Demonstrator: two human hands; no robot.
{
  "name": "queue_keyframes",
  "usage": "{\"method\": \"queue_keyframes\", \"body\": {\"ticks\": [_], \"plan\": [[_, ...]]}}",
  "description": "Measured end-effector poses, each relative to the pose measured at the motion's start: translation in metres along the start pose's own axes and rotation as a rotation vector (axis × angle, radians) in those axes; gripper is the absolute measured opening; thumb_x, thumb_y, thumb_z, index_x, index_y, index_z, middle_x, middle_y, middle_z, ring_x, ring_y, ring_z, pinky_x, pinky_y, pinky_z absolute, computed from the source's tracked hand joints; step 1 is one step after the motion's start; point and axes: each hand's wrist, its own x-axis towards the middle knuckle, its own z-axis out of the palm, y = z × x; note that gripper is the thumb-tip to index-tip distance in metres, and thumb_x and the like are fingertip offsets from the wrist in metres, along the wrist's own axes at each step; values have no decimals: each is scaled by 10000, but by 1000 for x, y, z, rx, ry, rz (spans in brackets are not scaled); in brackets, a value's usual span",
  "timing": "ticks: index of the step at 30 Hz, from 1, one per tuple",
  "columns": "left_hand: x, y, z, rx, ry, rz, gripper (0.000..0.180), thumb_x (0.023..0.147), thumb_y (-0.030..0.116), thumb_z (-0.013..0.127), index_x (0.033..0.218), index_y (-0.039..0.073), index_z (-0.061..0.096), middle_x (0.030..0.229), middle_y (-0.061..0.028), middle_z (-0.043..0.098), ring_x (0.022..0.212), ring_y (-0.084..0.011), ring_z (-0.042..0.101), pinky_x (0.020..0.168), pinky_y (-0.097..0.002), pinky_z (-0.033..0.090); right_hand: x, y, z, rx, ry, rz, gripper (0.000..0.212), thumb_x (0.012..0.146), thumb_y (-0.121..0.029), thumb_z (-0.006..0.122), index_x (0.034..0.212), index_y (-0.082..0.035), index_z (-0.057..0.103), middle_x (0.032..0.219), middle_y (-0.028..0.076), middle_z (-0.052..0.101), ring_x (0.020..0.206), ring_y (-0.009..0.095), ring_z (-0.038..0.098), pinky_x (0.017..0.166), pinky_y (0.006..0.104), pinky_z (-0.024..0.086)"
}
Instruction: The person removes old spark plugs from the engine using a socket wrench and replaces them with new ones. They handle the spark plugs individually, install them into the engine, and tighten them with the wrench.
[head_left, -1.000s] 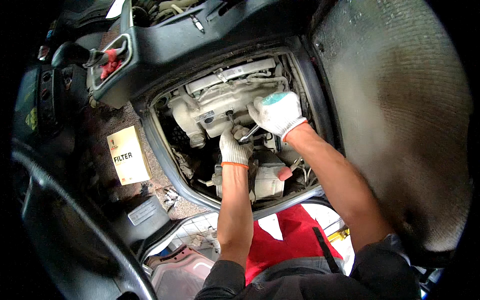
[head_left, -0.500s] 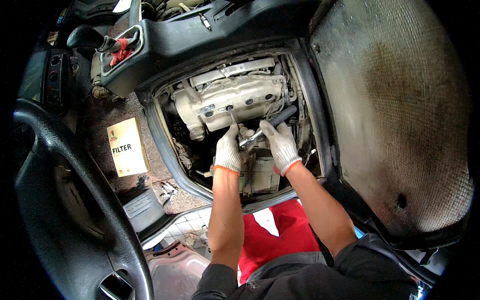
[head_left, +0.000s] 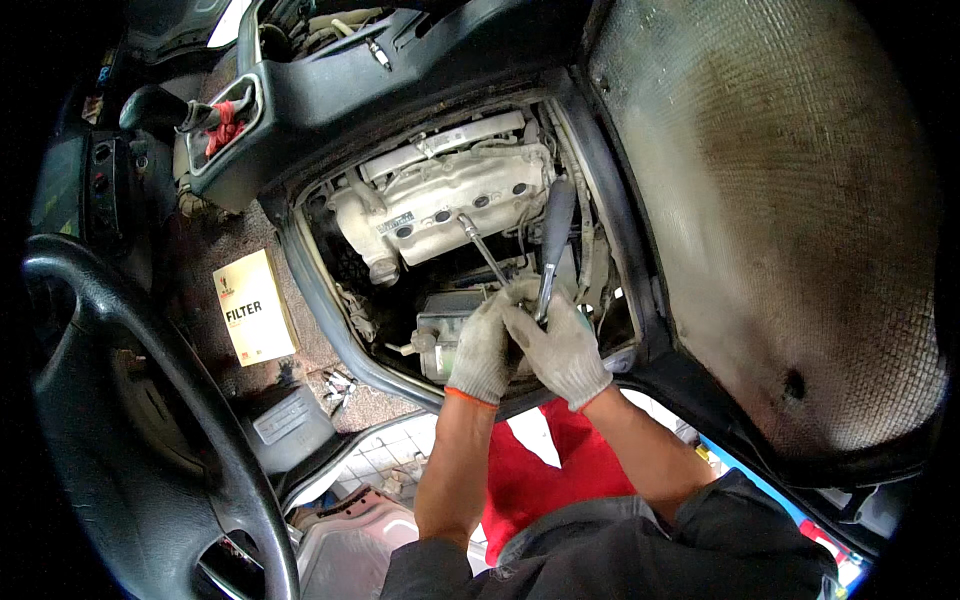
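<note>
Both my hands wear pale knit gloves and are closed together around the head of a ratchet wrench (head_left: 558,225). My left hand (head_left: 482,348) wraps the head end, where a steel extension bar (head_left: 485,252) comes out. My right hand (head_left: 562,350) grips beside it, where the chrome shank meets the head. The dark grey handle points away from me, up and to the right. The bar's far end, with its socket, lies over the pale engine cover (head_left: 420,180), close to a row of dark round holes. My fingers hide the ratchet head.
The engine sits in a framed floor opening (head_left: 335,335). A raised panel (head_left: 770,180) stands at the right. A filter box (head_left: 255,308), loose small parts (head_left: 338,388) and a steering wheel (head_left: 150,370) are at the left. A spark plug (head_left: 379,53) lies on the console (head_left: 330,85).
Both hands have drawn back toward me with the ratchet wrench. The bar's end has come out of a hole in the cover, and the handle has swung to point away from me.
</note>
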Motion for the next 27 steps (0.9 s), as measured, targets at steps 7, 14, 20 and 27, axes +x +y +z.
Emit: {"method": "queue_keyframes", "body": {"ticks": [7,14,20,27], "plan": [[-1,11,16,137,157,-135,276,1019,194,467,1124,41,672,1048,-83,685,932,-181,645,823,-311,513,-1,15,-3,-253,86,-226,252,934,-206,643,1137,-58,628,1123,208,638,1010,391,647,880,427,526],[24,3,0,254,198,-169,293,971,275,492,1064,66,675,851,-66,647,672,-173,583,574,-313,458,9,16,1,-237,79,-153,268,950,-219,616,1166,-60,621,1212,205,619,1036,388,649,880,426,531],[24,5,-6,244,163,-149,307,976,286,508,1092,57,675,920,-73,665,765,-169,618,639,-309,489,9,18,5,-255,89,-161,298,951,-223,611,1210,-76,623,1262,198,610,1074,388,644,912,429,527],[22,33,-11,599,270,151,348,1007,305,516,1145,19,658,960,-81,685,906,-168,632,803,-307,506,35,43,18,-265,29,-135,307,939,-170,618,1243,-137,635,1339,189,580,1149,378,619,971,429,507]]}}
